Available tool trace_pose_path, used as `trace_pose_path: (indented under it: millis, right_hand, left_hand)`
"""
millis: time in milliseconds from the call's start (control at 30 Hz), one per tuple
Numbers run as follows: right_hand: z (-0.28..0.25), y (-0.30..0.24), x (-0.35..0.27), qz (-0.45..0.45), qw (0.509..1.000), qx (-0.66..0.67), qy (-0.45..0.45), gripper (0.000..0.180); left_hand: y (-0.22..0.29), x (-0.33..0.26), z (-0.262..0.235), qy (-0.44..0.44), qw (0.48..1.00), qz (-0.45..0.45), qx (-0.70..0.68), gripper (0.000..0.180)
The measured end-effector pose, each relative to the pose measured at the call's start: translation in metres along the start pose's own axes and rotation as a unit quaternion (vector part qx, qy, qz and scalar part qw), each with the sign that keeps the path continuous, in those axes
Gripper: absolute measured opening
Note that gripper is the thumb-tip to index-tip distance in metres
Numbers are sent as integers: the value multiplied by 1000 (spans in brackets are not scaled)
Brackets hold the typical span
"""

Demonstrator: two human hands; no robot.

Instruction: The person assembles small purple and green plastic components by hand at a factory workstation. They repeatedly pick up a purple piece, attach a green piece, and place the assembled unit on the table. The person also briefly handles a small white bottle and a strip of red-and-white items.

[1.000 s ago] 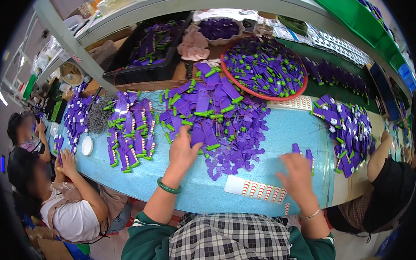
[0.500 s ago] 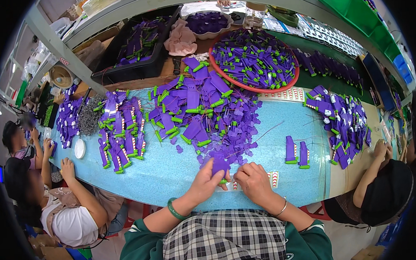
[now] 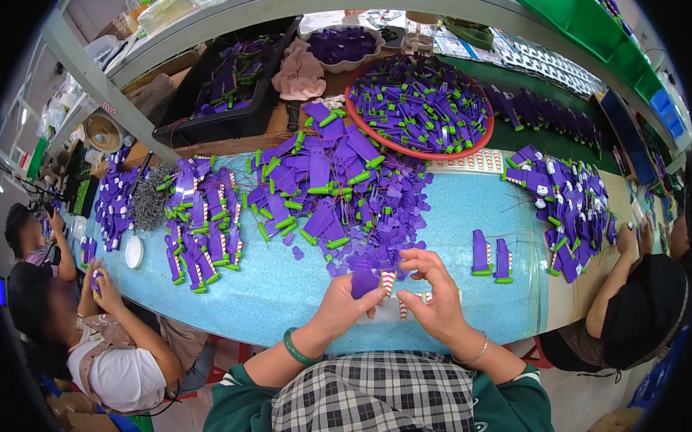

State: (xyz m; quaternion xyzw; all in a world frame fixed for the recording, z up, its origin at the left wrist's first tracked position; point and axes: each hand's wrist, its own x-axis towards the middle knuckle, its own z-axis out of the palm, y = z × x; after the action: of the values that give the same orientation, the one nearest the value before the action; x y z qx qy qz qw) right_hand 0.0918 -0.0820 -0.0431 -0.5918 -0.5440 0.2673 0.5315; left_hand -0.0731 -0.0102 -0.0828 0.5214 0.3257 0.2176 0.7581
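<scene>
My left hand (image 3: pixel 348 306) pinches a flat purple plastic piece (image 3: pixel 365 282) above the near edge of the blue table. A red-and-white striped sticker (image 3: pixel 389 281) shows at the right side of that piece, by my left thumb; whether it is stuck down I cannot tell. To its right, my right hand (image 3: pixel 433 300) is raised with thumb and fingers apart and nothing visible between them. Beneath the hands lies a strip of striped stickers (image 3: pixel 404 308), partly covered by my right hand. Two purple pieces with green ends (image 3: pixel 481 254) lie to the right.
Ahead is a heap of purple and green pieces (image 3: pixel 321 171). Behind it stand a red basket (image 3: pixel 489 129) and a black tray (image 3: pixel 255 116). More striped pieces (image 3: pixel 201 221) lie left, beside a white lid (image 3: pixel 134 251); another pile (image 3: pixel 570 208) is right. People sit on both sides.
My right hand has opened and lifted from beside the left. The purple piece has turned in my left hand, and a striped sticker now shows next to it.
</scene>
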Motion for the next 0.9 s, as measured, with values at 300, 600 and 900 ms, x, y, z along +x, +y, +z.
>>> trace_pose_path:
  millis: [300, 600, 900]
  right_hand:
    - [12, 31, -11, 67, 987, 134, -51, 12]
    - [19, 37, -13, 145, 976, 155, -55, 8]
    - [21, 42, -18, 132, 980, 141, -51, 10]
  left_hand:
    - [12, -4, 2, -31, 990, 2, -139, 32]
    - [3, -4, 0, -94, 956, -49, -274, 43]
    - [1, -4, 1, -87, 957, -45, -275, 44]
